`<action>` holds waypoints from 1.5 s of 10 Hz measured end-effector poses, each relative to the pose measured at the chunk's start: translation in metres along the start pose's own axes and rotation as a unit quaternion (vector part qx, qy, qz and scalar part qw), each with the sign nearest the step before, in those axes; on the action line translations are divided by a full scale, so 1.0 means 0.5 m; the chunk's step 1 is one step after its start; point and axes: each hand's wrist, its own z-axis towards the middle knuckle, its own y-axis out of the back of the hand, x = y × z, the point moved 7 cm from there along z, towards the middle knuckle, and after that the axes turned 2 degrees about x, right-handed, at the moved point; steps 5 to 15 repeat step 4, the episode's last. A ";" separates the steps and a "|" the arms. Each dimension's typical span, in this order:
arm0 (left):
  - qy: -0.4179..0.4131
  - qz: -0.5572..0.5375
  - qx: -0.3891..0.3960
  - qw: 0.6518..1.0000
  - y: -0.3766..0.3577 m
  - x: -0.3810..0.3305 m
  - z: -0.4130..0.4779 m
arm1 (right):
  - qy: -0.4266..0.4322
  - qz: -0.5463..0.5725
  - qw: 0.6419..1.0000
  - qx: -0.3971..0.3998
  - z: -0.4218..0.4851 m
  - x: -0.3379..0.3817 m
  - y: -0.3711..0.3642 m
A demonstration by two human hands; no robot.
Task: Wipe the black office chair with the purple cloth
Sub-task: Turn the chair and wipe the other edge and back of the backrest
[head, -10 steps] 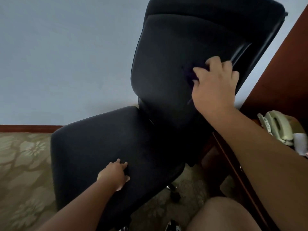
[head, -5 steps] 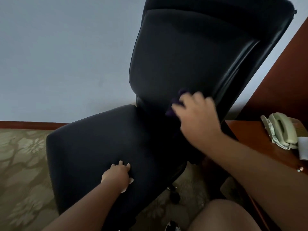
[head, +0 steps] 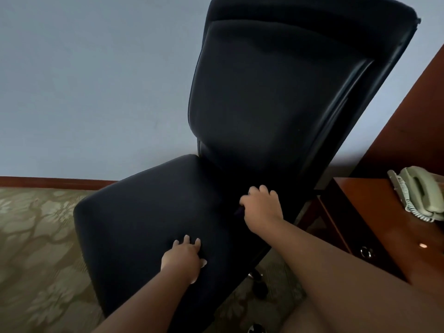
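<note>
Fingers (head: 263, 190) of the right hand (head: 262, 207): curled down and clamped on the purple cloth (head: 238, 211). Only 1 dark sliver of cloth shows at the thumb side; the rest is hidden under the palm. Judgement: bunching it under the palm puts pressure straight into the fabric.

Cloth position: at the crease where the backrest (head: 264, 104) of the black office chair (head: 216, 176) meets the seat (head: 144, 207), toward the worktop side.

Fingers (head: 186, 239) of the left hand (head: 183, 258): straight, slightly apart, pressed flat on the seat near its front edge and holding nothing. Judgement: this hand braces the chair. A castor (head: 259, 288) shows below, so the chair would roll or swivel under wiping force.

Surroundings: chair stands on patterned carpet (head: 36, 236), just beside a wooden worktop (head: 360, 200) carrying a telephone (head: 418, 191).

Progress, judged: wiping is at the bottom of the backrest, with the seat likely next. Which areas are done cannot be told.
</note>
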 end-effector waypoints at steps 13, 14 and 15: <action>0.028 -0.093 -0.114 0.989 0.095 0.110 -0.020 | -0.133 0.469 0.873 0.017 -0.065 0.033 -0.052; 0.028 -0.093 -0.114 0.989 0.095 0.110 -0.020 | -0.133 0.469 0.873 0.017 -0.065 0.033 -0.052; 0.028 -0.093 -0.114 0.989 0.095 0.110 -0.020 | -0.133 0.469 0.873 0.017 -0.065 0.033 -0.052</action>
